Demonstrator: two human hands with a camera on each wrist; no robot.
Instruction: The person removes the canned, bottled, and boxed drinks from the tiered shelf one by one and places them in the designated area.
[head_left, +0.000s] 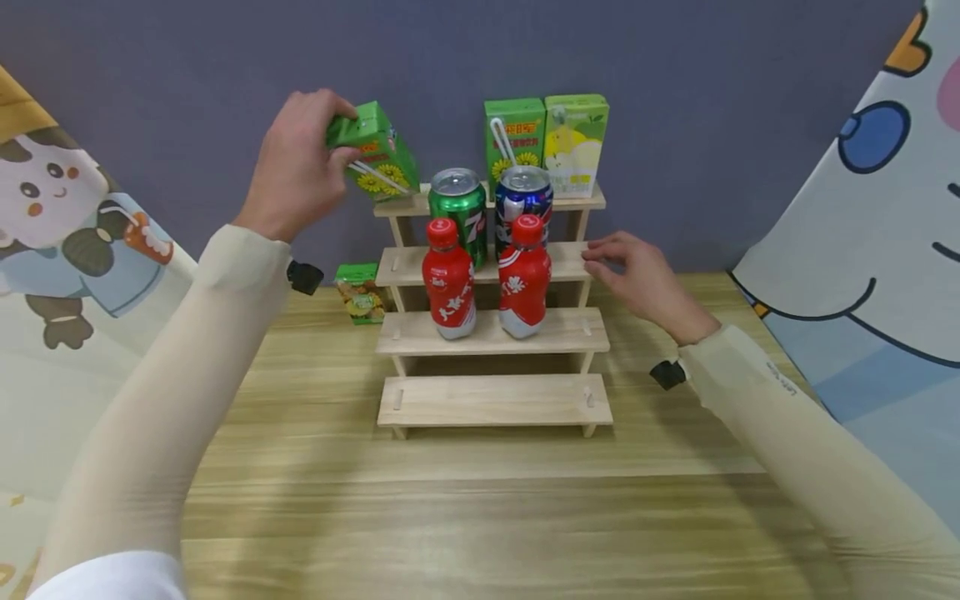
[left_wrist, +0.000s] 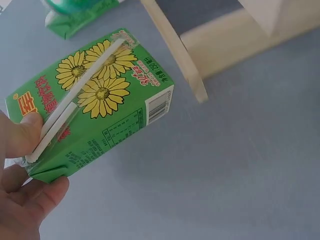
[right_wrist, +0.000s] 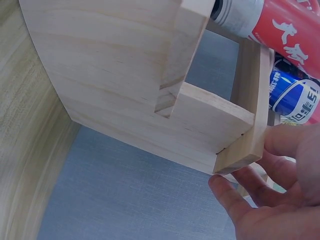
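Note:
My left hand [head_left: 303, 158] grips a green drink carton [head_left: 382, 158] by its upper end, thumb on the front beside the white straw. The carton [left_wrist: 95, 100], printed with yellow flowers, tilts beside the left end of the stand's top tier. My right hand [head_left: 637, 275] holds the right end of the wooden tiered stand [head_left: 495, 400] at the second tier from the top. In the right wrist view, that hand's fingers [right_wrist: 255, 185] lie around the plank's end [right_wrist: 240, 155]. Another green carton [head_left: 513, 125] and a pear-printed carton [head_left: 576, 142] stand upright on the top tier.
A green can [head_left: 457, 200] and a blue can [head_left: 525, 196] occupy the second tier. Two red bottles [head_left: 448, 292] [head_left: 525, 292] stand on the tier below. A small green package [head_left: 360, 292] is on the wooden table [head_left: 480, 517], behind and left of the stand. A grey wall [head_left: 420, 50] rises behind.

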